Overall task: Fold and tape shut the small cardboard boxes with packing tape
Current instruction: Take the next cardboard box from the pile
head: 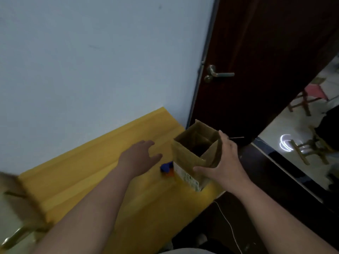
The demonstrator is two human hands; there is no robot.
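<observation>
A yellow counter (91, 180) fills the low left part of the room. It runs up to a pale blue wall (91, 61). At about 1 o'clock stands a dark brown door (256, 61) with a silver handle (219, 73). Past the door, at 3 o'clock, a shiny floor (275, 142) shows with wooden stools (310, 149) on it, one with a pink seat (314, 91).

A small cardboard box (190, 156) stands up at the right end of the counter, near the middle of the view. Its top flaps are open and stick up. The inside looks dark, and I cannot tell if anything is in it. A white label (187, 177) with small green marks is on its low side. The writing is too blurry to read.

The right hand (222, 162) holds the box at its right side. The fingers reach up along a flap and the thumb wraps under the near corner. The left hand (141, 154) floats over the counter at 9 o'clock of the box, fingers loose and spread, holding nothing.

A small blue and orange thing (167, 168) lies on the counter just beside the box, below the left hand. It is too blurry to name.

At 8 o'clock, more brown cardboard (20, 204) sits at the edge, blurred.

A thin white cord (229, 226) hangs down in the dark at 5 o'clock.
</observation>
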